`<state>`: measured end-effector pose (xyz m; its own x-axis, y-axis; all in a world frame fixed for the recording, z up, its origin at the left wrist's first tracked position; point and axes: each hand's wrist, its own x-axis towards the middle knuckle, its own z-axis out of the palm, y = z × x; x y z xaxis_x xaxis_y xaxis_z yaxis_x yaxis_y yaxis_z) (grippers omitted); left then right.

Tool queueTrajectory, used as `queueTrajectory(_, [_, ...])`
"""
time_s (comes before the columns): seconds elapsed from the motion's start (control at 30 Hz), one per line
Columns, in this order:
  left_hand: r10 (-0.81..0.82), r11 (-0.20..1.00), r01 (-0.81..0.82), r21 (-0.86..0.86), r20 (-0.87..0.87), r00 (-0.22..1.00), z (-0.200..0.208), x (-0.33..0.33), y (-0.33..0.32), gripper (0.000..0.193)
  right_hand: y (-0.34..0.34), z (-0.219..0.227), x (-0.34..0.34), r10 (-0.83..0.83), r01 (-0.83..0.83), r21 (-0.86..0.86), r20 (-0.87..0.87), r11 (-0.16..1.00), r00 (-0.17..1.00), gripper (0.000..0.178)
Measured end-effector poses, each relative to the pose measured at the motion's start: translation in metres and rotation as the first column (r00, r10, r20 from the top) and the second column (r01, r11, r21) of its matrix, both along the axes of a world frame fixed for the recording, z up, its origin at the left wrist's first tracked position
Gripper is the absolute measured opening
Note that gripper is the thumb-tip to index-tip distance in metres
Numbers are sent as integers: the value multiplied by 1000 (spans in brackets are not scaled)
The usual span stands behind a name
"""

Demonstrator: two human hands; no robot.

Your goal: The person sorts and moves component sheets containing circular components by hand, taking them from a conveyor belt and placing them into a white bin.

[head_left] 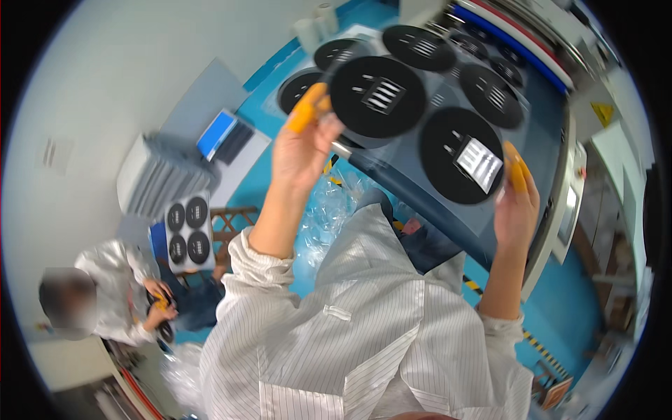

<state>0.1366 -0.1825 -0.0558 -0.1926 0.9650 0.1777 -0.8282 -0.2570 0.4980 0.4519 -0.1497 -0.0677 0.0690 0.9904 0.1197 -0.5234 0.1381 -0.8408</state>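
Observation:
Between my hands is a clear plastic sheet bearing large black discs [378, 94], each with pale rectangular slots. My left hand [304, 143], with orange finger covers, is closed on the sheet's left edge beside one disc. At its right edge, my right hand [516, 203], also with orange-covered fingers, grips it beside another black disc [455, 168] whose slots shine brightly. The sheet is raised over the dark bed [434, 213] of a machine. More black discs [490, 94] lie beyond it, partly covered by the sheet; some are blurred.
A blue roller [514, 49] spans the machine's far side; its control panel [568, 217] stands to the right. At left sit a laptop [227, 136] and stacked grey sheets [164, 175]. A seated co-worker [115, 287] is near a board of black discs [189, 241]. Crumpled clear plastic [325, 217] lies below.

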Motion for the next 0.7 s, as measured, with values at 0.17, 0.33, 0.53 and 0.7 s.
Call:
queueTrajectory(0.17, [39,997,-71,-34,-567,823,1,-1,-4,34,6,-25,63,215,-205,93,-107,974,971,34])
queueTrajectory(0.33, [324,686,-719,111,-931,165,-38,-90,22,25,2,-49,106,116,-110,78,-71,991,991,37])
queueTrajectory(0.53, [-17,554,-806,207,-966,-260,-77,-155,40,26,-2,-75,145,-76,71,-62,-78,996,994,29])
queueTrajectory(0.7, [-146,525,-850,33,-981,-129,-59,-152,50,25,-14,-82,153,-197,191,-149,-33,970,980,27])
